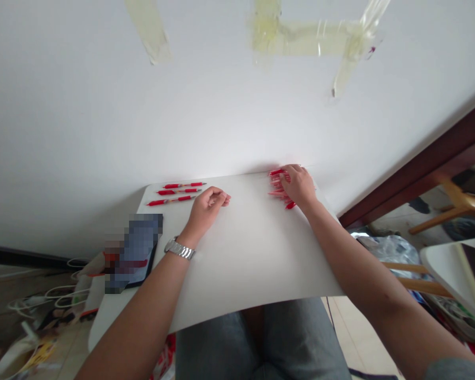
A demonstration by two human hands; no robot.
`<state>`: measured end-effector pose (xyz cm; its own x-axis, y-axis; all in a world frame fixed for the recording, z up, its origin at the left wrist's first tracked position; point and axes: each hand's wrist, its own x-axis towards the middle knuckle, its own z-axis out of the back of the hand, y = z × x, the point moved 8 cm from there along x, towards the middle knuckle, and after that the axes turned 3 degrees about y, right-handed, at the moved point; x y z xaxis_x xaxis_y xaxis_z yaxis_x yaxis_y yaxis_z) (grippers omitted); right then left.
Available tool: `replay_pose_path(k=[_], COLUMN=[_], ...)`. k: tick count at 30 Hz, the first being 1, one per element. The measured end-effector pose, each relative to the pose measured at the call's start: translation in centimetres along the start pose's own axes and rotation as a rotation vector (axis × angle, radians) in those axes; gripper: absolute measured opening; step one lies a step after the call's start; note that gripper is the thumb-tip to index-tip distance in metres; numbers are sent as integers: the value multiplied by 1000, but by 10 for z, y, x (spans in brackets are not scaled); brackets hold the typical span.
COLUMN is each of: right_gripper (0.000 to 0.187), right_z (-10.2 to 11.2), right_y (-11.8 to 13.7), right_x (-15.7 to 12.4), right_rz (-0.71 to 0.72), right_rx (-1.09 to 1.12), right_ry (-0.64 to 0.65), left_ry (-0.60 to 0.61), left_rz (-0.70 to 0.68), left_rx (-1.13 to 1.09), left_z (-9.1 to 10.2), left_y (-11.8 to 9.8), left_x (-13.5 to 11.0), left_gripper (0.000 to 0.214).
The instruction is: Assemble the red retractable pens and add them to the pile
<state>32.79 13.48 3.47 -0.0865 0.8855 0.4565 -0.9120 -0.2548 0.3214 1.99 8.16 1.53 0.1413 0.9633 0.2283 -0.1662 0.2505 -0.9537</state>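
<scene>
My right hand [300, 186] is at the far right of the white table, its fingers bent down over a pile of red pens [279, 194]. One red pen [277, 172] sticks out to the left from under its fingertips; the pile is slightly blurred and partly hidden by the hand. My left hand [210, 202], with a metal watch on the wrist, is closed loosely above the table, thumb against the curled fingers, and nothing shows in it. Left of it lie three red pens [177, 200] in roughly parallel rows, tips to the right.
A phone-like device [140, 248], its screen pixelated, lies at the left of the white table [245, 264]. The table's back edge meets a wall [221, 105] with old tape. Cables [59, 295] hang at the left; a wooden chair [455, 203] and plastic bags [396, 250] are on the right.
</scene>
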Motion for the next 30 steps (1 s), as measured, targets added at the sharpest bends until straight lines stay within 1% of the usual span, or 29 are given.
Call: replay_pose_path(k=[6,10,17,24,27,30], right_gripper=[37,34,27,28,28,28], right_z=[2,3,3,6,10,12], right_y=[0,-1,-3,0,6,15], right_x=[-2,-3,-4,-4,-3,-4], right_rz=[-48,-67,-41,-65,-20,53], right_rx=[-53,-50,-31,-25,6,51], right_ry=[18,-9,-66,-31,-50,-74], left_ry=[1,0,-1,1,7,1], left_rz=[2,0,-5,8,6,-13], left_rx=[10,4,10,20,38,106], left_z=[0,0,1,-1,-1,1], left_y=[2,1,3,-1,1,1], left_x=[0,0,1,0,0,0], left_gripper=[40,41,42,42,40,36])
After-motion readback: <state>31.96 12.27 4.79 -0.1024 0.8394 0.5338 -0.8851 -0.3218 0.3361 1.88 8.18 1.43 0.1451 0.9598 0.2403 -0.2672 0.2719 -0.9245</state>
